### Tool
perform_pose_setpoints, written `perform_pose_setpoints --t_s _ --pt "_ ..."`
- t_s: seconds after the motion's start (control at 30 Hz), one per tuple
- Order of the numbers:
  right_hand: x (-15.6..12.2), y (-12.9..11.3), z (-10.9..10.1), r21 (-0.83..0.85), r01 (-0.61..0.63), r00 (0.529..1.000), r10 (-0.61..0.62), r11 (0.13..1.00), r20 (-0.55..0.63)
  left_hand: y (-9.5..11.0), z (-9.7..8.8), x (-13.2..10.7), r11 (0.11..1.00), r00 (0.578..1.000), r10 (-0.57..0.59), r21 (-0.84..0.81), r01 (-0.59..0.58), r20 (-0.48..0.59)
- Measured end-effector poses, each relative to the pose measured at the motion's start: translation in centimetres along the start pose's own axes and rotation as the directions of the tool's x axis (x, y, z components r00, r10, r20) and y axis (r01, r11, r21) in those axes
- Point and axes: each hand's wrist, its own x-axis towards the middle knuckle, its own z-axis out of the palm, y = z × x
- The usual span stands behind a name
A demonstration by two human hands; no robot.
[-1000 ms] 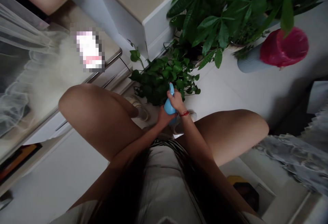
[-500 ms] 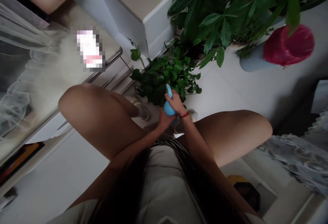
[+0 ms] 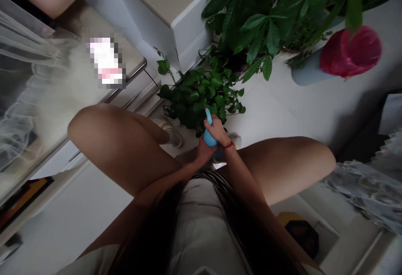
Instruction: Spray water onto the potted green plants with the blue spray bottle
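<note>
Holding blue spray bottle just below frame centre | clamping its body with left hand | gripping its neck with right hand | pointing its top toward leafy plant in upper middle | wearing red bracelet on right wrist

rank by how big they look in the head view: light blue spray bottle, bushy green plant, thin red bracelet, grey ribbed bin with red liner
1. bushy green plant
2. grey ribbed bin with red liner
3. light blue spray bottle, partly covered by left hand and right hand
4. thin red bracelet
</note>
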Motion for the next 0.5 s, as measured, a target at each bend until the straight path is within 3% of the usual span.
perform_pose_setpoints --t_s 0.3,0.5 --pt "-1.1 1.2 -0.4 0.023 -0.145 0.985 0.146 0.989 -0.086 0.4 0.0 -0.1 1.000 0.999 -0.014 0.028 0.013 0.038" --pt "-1.3 2.2 -0.5 0.081 -0.116 0.984 0.126 0.990 -0.126 1.0 0.3 -0.3 0.999 0.998 0.011 0.052 -0.015 0.067"
